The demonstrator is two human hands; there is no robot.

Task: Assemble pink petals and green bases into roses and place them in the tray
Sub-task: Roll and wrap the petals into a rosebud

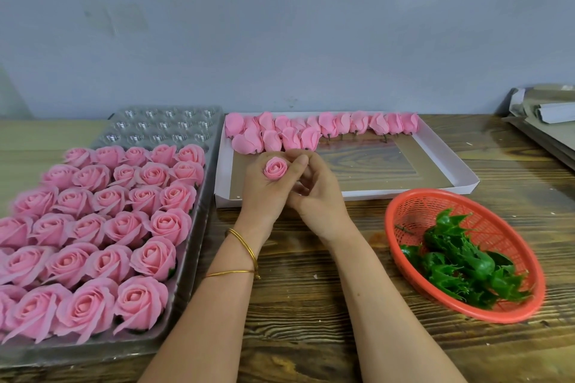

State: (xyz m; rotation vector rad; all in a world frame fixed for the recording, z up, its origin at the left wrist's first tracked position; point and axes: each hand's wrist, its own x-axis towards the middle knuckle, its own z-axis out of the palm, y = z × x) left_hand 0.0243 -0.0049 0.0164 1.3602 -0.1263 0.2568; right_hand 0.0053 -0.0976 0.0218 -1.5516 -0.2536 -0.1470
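A: Wood-grain counter (311, 289) against a plain grey-blue wall (280, 25). Where is there room to move?

B: Bare wood runs from the centre down to 6 o'clock, under both forearms. A narrow strip also lies between the tray (189, 227) and the white box lid (441, 149). The counter's far edge meets the wall at 12 o'clock.

A: What hems it in?

B: At 9 o'clock sits the clear plastic tray. Its near rows are filled with finished pink roses (93, 227), and its far rows at 11 o'clock are bare cups. From 12 to 1 o'clock lies the shallow white box lid, with pink petal heads (311, 130) lined along its far wall. At 4 o'clock a red basket (401, 205) sits tilted, holding green bases (460, 261). At 2 o'clock flattened cardboard (544, 121) lies by the right side.

A: And the hands?

B: Both are at the centre, over the box lid's near wall, touching each other. The left hand (264, 196), with bangles (242, 246) on its wrist, has its grip closed round a small rose bud (275, 168), bloom facing up. The right hand (320, 199) has its fingers curled against the left thumb, just beside the bud. Whether its grip holds anything I cannot tell.
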